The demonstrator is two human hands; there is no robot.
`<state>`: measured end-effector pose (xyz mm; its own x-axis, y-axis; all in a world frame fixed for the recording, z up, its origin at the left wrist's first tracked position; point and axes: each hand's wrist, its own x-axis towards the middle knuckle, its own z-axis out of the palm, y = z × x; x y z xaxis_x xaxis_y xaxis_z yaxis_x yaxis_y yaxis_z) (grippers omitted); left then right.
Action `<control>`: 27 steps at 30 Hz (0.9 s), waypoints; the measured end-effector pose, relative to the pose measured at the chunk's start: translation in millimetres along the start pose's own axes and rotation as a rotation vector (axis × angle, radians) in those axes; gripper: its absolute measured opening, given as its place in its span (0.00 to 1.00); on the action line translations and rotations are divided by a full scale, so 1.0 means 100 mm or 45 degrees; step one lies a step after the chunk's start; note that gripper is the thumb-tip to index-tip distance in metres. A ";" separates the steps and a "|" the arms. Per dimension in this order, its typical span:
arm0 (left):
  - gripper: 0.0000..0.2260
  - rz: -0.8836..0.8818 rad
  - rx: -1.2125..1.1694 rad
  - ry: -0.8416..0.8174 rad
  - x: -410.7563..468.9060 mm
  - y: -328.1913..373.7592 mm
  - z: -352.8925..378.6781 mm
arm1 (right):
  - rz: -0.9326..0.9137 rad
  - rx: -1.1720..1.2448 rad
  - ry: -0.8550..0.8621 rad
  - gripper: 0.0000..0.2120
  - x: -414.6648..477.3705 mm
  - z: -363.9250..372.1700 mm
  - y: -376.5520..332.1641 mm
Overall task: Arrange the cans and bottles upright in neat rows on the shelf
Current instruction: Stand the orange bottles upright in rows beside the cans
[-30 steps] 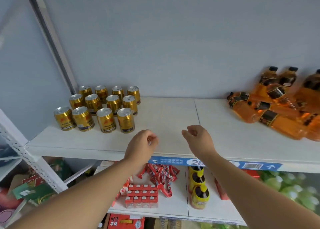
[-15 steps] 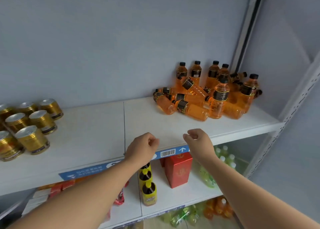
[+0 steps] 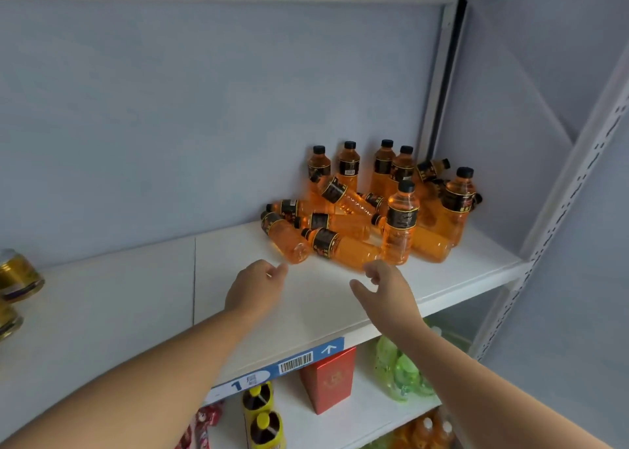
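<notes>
Orange drink bottles [image 3: 374,210] with black caps and dark labels crowd the right rear corner of a white shelf [image 3: 136,295], a jumble of upright and toppled ones. Several stand along the back wall; one upright bottle [image 3: 400,224] stands at the front of the heap, and a lying bottle [image 3: 340,249] points its cap leftward just beside it, with another fallen bottle [image 3: 284,239] at the pile's left edge. Gold cans [image 3: 17,278] sit at the far left edge of the same shelf, well apart from the bottles and partly cut off by the frame. The left hand [image 3: 253,290] reaches over the shelf near the fallen bottles, its fingers loosely curled and gripping nothing. The right hand [image 3: 384,293] hovers just before the lying bottle, fingers half curled, thumb spread, also empty. On the shelf edge runs a blue price strip [image 3: 272,370] with a barcode. Below stand a red box [image 3: 328,379], yellow-capped bottles [image 3: 260,414] and green bottles [image 3: 401,370].
</notes>
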<state>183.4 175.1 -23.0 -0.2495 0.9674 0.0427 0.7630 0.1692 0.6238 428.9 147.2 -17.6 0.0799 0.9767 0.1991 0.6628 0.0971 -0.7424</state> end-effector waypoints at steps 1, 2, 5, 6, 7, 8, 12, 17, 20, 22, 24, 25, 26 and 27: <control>0.20 -0.029 -0.032 0.008 0.15 0.00 0.01 | -0.028 -0.037 0.007 0.20 0.11 0.02 -0.02; 0.21 -0.062 -0.066 0.013 0.30 0.00 0.01 | -0.055 -0.080 0.012 0.21 0.21 0.04 -0.04; 0.24 -0.152 -0.125 -0.005 0.75 0.04 0.02 | -0.104 -0.223 0.021 0.25 0.54 0.14 -0.11; 0.25 -0.183 -0.108 -0.017 0.89 0.05 0.02 | -0.108 -0.284 0.025 0.26 0.65 0.17 -0.12; 0.26 -0.215 -0.088 -0.030 1.02 0.06 0.01 | -0.110 -0.352 0.020 0.27 0.74 0.22 -0.13; 0.27 -0.245 -0.081 -0.048 1.15 0.06 0.01 | -0.108 -0.419 0.008 0.28 0.83 0.27 -0.13; 0.31 -0.385 -0.158 -0.144 1.60 0.05 0.06 | -0.050 -0.635 -0.087 0.31 1.07 0.43 -0.10; 0.32 -0.496 -0.400 -0.268 1.94 0.04 0.14 | -0.056 -0.873 -0.169 0.33 1.23 0.46 -0.06; 0.30 -0.536 -0.493 -0.301 2.03 0.03 0.17 | -0.066 -0.965 -0.195 0.31 1.27 0.47 -0.03; 0.28 -0.529 -0.502 -0.288 2.02 0.04 0.18 | -0.073 -0.959 -0.179 0.30 1.29 0.47 -0.03; 0.27 -0.500 -0.459 -0.232 1.98 0.05 0.16 | -0.089 -0.922 -0.164 0.29 1.31 0.47 -0.01; 0.27 -0.473 -0.431 -0.191 1.95 0.05 0.14 | -0.098 -0.897 -0.157 0.29 1.31 0.46 0.00; 0.28 -0.439 -0.407 -0.148 1.92 0.05 0.11 | -0.108 -0.873 -0.150 0.29 1.30 0.46 0.01; 0.28 -0.400 -0.392 -0.106 1.87 0.05 0.07 | -0.113 -0.848 -0.145 0.29 1.30 0.46 0.02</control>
<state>144.9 358.7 -17.2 -0.3824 0.8921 -0.2406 0.4419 0.4052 0.8003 406.4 282.7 -22.6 -0.0506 0.9880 0.1457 0.9830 0.0750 -0.1673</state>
